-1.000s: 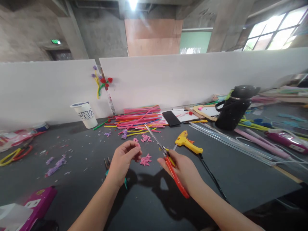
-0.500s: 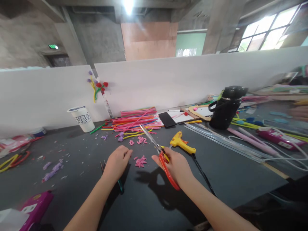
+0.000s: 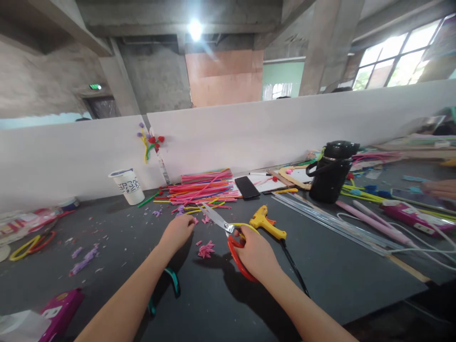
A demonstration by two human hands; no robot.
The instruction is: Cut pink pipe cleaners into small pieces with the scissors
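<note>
My left hand [image 3: 178, 232] reaches over the table with its fingers closed at a small pink pipe-cleaner piece [image 3: 195, 221]; the fingertips are partly hidden. In my right hand [image 3: 257, 249] is a pair of scissors [image 3: 218, 219] with red and yellow handles, its blades slightly apart and pointing away to the left. Between the hands lies a small pile of cut pink pieces [image 3: 206, 250]. More pink bits [image 3: 205, 219] are near the blade tips. Pliers with teal handles [image 3: 173, 281] lie partly hidden under my left forearm.
A yellow glue gun [image 3: 268, 222] lies right of the scissors. Behind are bundled pipe cleaners [image 3: 201, 187], a phone [image 3: 247, 187] and a white cup [image 3: 127, 186]. A black flask [image 3: 330, 173] and clear sticks [image 3: 327, 221] are at right. Purple scraps [image 3: 85, 260] lie left.
My left hand has moved forward to the pink piece, uncovering more of the pliers' handles. The scissors have turned flatter to the left, with the yellow handle now more visible. The view has tilted up slightly.
</note>
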